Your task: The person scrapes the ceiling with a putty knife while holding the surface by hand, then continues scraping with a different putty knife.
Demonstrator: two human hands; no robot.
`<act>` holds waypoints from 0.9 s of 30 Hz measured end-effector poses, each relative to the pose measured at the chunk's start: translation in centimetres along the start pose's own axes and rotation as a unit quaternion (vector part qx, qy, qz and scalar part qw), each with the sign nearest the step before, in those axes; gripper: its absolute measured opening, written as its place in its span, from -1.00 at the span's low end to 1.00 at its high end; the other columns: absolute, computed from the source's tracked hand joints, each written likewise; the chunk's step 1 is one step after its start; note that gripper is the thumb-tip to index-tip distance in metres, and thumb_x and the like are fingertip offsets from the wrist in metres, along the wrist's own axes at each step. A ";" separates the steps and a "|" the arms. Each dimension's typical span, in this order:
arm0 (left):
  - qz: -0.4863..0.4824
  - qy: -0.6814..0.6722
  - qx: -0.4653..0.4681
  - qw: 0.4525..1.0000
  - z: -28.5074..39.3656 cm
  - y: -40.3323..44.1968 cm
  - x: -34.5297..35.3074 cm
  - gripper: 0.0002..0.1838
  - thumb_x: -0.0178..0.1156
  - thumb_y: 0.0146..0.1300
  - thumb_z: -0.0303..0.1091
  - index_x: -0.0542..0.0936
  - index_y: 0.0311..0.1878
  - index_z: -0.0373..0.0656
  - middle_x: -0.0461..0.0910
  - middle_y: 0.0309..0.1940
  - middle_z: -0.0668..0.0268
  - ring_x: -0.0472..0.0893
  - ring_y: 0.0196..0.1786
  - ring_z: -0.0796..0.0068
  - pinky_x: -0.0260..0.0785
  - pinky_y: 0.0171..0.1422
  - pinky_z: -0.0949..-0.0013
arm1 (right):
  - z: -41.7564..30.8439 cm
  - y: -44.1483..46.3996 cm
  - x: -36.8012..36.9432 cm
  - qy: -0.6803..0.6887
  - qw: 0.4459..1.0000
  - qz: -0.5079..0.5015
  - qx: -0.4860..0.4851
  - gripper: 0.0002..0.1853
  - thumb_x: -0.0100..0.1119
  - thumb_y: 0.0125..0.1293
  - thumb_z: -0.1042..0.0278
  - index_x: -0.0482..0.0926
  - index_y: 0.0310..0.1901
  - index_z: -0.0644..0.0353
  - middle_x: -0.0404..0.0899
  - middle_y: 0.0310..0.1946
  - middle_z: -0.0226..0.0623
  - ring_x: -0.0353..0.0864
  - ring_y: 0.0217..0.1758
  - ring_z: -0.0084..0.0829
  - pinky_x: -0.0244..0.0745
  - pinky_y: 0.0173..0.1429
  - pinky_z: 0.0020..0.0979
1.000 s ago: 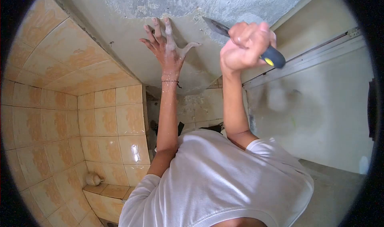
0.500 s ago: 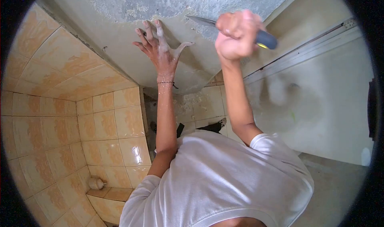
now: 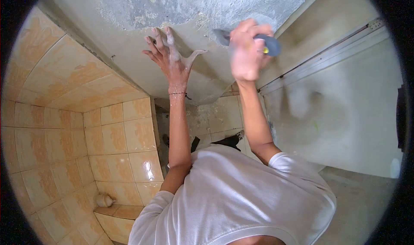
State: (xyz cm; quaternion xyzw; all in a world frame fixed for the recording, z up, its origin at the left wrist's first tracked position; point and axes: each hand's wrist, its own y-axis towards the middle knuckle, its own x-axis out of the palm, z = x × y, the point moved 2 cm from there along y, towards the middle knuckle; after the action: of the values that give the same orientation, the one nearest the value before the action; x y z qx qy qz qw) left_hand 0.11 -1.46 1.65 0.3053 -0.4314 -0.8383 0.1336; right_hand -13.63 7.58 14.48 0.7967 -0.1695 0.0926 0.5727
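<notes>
My right hand (image 3: 250,51), blurred by motion, is wrapped round the dark grey handle of a scraper (image 3: 272,45) with a yellow spot. Its metal blade points left and lies at the wall (image 3: 207,74), by the ragged border between smooth paint and a rough grey patch (image 3: 194,3). My left hand (image 3: 172,59) is open with fingers spread, resting against the painted wall just below that border. White dust coats its fingers, and a thin dark bracelet circles the wrist.
Orange-and-cream tiled walls (image 3: 43,141) stand at the left, with a tiled ledge (image 3: 125,211) holding a small round object (image 3: 105,200). To the right is a pale panel (image 3: 345,115) below a long rail. Light floor tiles (image 3: 224,115) with debris show beneath my arms.
My right hand has shifted slightly left and down with the scraper, and the blade has turned. My left hand keeps its spread pose on the wall; the view has shifted slightly.
</notes>
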 end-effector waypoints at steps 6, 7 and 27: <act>0.003 0.030 0.001 1.000 0.2 0.1 0.2 0.43 0.54 -0.16 0.47 0.13 0.73 -0.02 -0.07 0.76 0.09 -0.24 0.78 -0.14 -0.45 0.72 -0.44 | -3.3 3.8 -3.2 -0.489 0.851 -0.153 -0.115 -0.64 0.31 0.53 0.05 0.63 -0.21 0.24 0.48 -0.36 -0.20 0.50 -0.30 -0.37 0.47 -0.16 -0.28; 0.008 0.006 -0.004 1.000 0.1 0.1 0.2 0.38 0.54 -0.13 0.44 0.15 0.73 0.04 -0.07 0.76 0.16 -0.30 0.79 -0.08 -0.49 0.71 -0.49 | -4.1 3.9 -3.2 -0.490 0.850 -0.154 -0.113 -0.64 0.31 0.53 0.05 0.63 -0.21 0.24 0.48 -0.36 -0.20 0.50 -0.30 -0.37 0.47 -0.16 -0.28; 0.008 0.021 0.005 1.000 -0.6 -0.2 0.5 0.38 0.55 -0.11 0.42 0.14 0.73 0.01 -0.08 0.76 0.11 -0.29 0.78 -0.14 -0.47 0.70 -0.49 | -3.6 -11.5 -7.3 -0.168 0.900 0.179 0.360 -0.68 0.31 0.53 0.39 0.42 0.15 0.29 0.55 0.09 -0.08 0.81 0.00 0.00 0.84 0.08 -0.03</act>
State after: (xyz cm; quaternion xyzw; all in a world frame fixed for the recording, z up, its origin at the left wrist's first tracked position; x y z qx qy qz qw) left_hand 0.06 -1.98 1.02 0.3199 -0.4350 -0.8286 0.1481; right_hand -15.87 15.50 3.04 0.9087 -0.3578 0.1126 0.1833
